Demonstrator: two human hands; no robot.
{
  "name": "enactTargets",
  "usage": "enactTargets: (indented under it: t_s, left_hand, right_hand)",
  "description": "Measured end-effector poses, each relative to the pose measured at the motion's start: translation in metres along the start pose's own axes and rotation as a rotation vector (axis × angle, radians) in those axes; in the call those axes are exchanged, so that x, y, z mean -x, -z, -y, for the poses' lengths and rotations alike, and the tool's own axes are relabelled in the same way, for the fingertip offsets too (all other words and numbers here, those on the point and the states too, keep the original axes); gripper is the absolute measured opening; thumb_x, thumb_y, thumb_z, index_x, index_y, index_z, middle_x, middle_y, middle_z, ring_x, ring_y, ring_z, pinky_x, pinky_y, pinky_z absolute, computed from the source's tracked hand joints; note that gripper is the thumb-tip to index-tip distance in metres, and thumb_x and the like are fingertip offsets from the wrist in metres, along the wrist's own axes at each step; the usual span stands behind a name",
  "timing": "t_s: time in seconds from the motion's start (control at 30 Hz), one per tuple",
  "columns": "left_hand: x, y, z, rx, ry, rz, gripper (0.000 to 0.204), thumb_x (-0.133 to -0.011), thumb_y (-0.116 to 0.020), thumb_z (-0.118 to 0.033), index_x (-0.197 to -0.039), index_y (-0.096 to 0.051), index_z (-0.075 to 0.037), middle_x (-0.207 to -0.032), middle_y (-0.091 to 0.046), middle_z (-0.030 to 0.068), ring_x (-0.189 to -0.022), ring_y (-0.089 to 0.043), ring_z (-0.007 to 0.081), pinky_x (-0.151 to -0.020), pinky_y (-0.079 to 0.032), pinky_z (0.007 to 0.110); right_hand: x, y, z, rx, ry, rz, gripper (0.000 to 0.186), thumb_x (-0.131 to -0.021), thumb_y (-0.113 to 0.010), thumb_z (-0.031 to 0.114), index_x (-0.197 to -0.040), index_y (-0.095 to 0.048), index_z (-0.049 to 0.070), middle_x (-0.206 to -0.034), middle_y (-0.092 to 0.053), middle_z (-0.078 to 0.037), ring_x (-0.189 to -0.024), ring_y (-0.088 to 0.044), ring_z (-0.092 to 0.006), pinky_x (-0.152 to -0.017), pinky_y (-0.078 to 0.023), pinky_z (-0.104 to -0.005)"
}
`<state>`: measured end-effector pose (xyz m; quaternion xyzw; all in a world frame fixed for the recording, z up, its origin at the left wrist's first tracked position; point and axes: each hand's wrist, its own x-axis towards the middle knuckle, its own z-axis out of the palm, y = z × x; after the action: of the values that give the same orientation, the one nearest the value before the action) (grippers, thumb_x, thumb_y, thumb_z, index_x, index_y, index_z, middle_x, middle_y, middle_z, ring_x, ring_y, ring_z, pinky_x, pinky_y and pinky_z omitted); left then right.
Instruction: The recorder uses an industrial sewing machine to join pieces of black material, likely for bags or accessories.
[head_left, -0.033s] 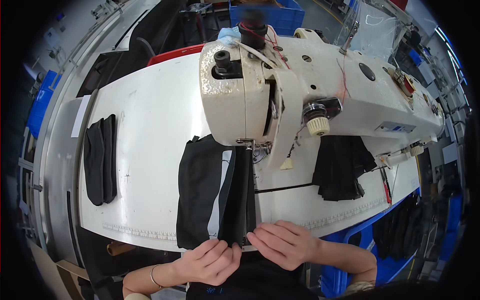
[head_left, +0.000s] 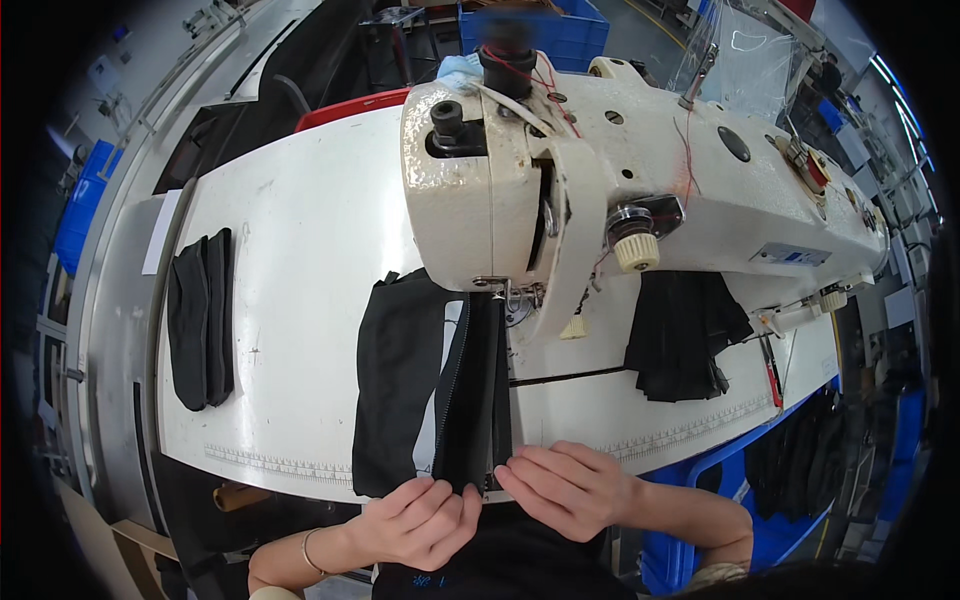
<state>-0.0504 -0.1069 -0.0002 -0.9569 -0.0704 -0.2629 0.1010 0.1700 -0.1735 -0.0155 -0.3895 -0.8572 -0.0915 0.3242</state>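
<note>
- the black fabric piece lies flat on the table, its far end reaching to the needle area under the sewing machine; whether the foot presses on it is too small to tell.
- the left hand is closed in a pinch on the near edge of that piece, fingertips curled over it by the table's front edge; a grip there, at the end opposite the needle, probably serves to hold the cloth straight.
- the right hand pinches the near end of a dark strip along the work's right side, seemingly to hold it apart from the rest; whether strip and piece are joined cannot be told.
- between the two hands the work stands a little open, and a zipper runs lengthwise toward the needle, which suggests it is lined up with the direction of stitching.
- a pale strip shows left of the zipper, perhaps an inner layer left uncovered by the way the cloth is spread.
- a black bundle lies well to the left and a black pile to the right beneath the machine arm, both apart from the work, likely so that they do not drag on it.
- a red-handled tool lies just beyond the pile, seemingly placed within the right hand's reach.
</note>
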Motion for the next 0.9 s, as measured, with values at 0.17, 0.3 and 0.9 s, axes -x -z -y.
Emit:
enactTargets:
  t_s: [0.17,0.3,0.9]
  left_hand:
    - [0.005,-0.007,-0.007,0.05,0.056,-0.138,0.013,-0.069,-0.064,-0.006,-0.081,-0.067,-0.01,-0.087,-0.056,0.0006,-0.079,-0.056,0.014,-0.082,-0.047,0.029]
    - [-0.006,-0.002,0.009,0.533,0.361,-0.025,0.019,-0.074,-0.058,0.008,-0.089,-0.066,0.002,-0.102,-0.065,0.0125,-0.083,-0.062,0.0205,-0.082,-0.05,0.035]
    - [-0.012,-0.016,-0.003,0.151,-0.03,0.184,0.017,-0.071,-0.058,-0.006,-0.083,-0.068,0.003,-0.099,-0.067,0.0155,-0.071,-0.055,0.0142,-0.059,-0.043,0.021]
  right_hand:
    - [-0.001,0.002,0.003,-0.031,-0.045,-0.041,0.023,-0.074,-0.064,0.008,-0.094,-0.067,-0.001,-0.094,-0.065,-0.009,-0.087,-0.064,-0.0209,-0.067,-0.049,-0.0267]
    - [0.003,0.001,0.002,-0.032,-0.019,-0.01,0.02,-0.075,-0.062,0.01,-0.091,-0.066,-0.001,-0.095,-0.063,-0.011,-0.091,-0.062,-0.0222,-0.073,-0.049,-0.029]
    - [0.026,-0.008,0.008,-0.095,-0.069,0.19,0.026,-0.073,-0.059,0.012,-0.093,-0.064,-0.004,-0.103,-0.062,-0.014,-0.106,-0.06,-0.0288,-0.086,-0.049,-0.036]
